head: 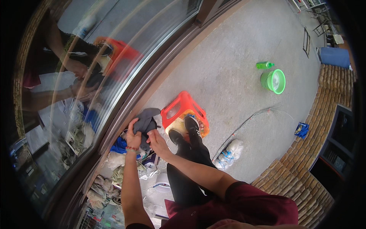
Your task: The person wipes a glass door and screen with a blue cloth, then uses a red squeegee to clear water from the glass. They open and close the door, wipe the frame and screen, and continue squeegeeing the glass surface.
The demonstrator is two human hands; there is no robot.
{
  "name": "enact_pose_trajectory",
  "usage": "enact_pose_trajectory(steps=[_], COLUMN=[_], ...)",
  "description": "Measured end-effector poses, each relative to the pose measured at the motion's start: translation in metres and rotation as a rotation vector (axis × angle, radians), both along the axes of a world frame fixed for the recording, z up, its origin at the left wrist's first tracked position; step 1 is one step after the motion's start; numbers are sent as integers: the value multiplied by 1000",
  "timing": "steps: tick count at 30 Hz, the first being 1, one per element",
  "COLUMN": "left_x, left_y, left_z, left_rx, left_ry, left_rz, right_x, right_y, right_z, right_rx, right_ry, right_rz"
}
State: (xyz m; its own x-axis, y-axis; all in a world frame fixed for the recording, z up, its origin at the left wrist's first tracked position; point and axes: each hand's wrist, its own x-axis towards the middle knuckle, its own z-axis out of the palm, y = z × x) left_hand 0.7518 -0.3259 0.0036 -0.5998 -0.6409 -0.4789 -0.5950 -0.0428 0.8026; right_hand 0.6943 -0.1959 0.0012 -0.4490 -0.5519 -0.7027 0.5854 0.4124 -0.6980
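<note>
A dark grey cloth (146, 123) is bunched up beside the glass door, at the left of the view. My left hand (133, 139), with a beaded bracelet at its wrist, grips the cloth's near left side. My right hand (157, 143) is at the cloth's lower right edge, fingers bent; whether it pinches the cloth cannot be told. Below the hands lies a pile of blue, white and olive cloths and bags (118, 146). My feet in black shoes rest on a red plastic stool (186, 100) with a patterned top.
The framed glass door (160, 61) runs along the left and mirrors the arms. On the concrete floor are a green bucket (273, 81), a green bottle (264, 65), a bundle of thin wires (243, 124), a tied white bag (233, 151) and a blue packet (301, 130) by the stone-clad wall (304, 114).
</note>
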Motion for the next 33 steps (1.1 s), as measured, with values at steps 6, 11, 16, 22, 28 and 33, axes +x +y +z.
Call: enact_pose_trajectory(steps=[6, 11, 16, 22, 28, 33], left_x=[5, -2, -21, -9, 12, 95], left_y=[73, 94, 127, 143, 139, 129], left_z=[31, 209, 349, 375, 412, 382], left_rx=[-137, -378, 157, 681, 1039, 1016], left_ry=[-14, 13, 175, 280, 408, 541], left_rz=[45, -397, -29, 320, 714, 925], right_x=[-11, 2, -63, -106, -105, -116], right_y=[59, 134, 174, 176, 169, 163], right_z=[-13, 43, 148, 272, 336, 346], right_rx=[231, 139, 83, -228, -169, -169], right_ry=[-569, -668, -711, -684, -110, -73], right_rz=[-458, -322, -192, 21, 661, 874])
